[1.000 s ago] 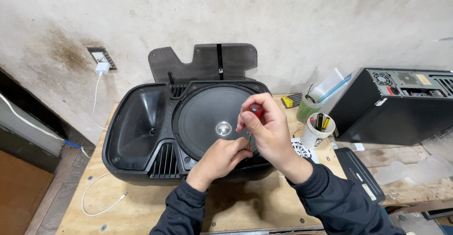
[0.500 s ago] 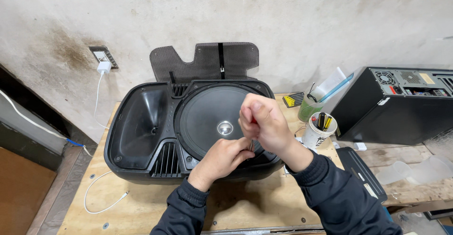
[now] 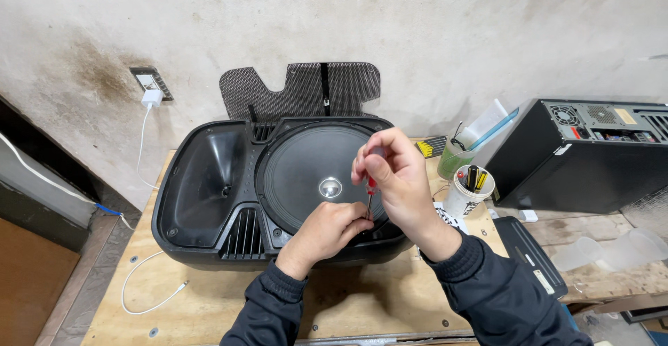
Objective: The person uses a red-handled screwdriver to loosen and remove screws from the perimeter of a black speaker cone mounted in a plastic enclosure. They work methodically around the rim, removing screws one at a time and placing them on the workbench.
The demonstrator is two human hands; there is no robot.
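Grille [image 3: 300,90] is already leaning off the speaker cabinet [image 3: 209,186] at upper centre. Right hand [image 3: 396,179] is gripping a red screwdriver [image 3: 371,187] upright while the left hand [image 3: 330,228] is pinching its shaft at the woofer [image 3: 306,172] rim, so unscrewing appears unfinished.

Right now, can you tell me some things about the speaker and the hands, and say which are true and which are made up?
1. The right hand holds a screwdriver with a red handle. True.
2. The left hand rests on the wall socket. False: it is at the lower rim of the speaker, beside the screwdriver's shaft.
3. The mesh grille covers the speaker cone. False: the grille leans against the wall behind the speaker, and the cone is bare.
4. A white cup with tools in it stands to the right of the speaker. True.
5. The computer case lies on the floor. False: it is on the table, to the right.
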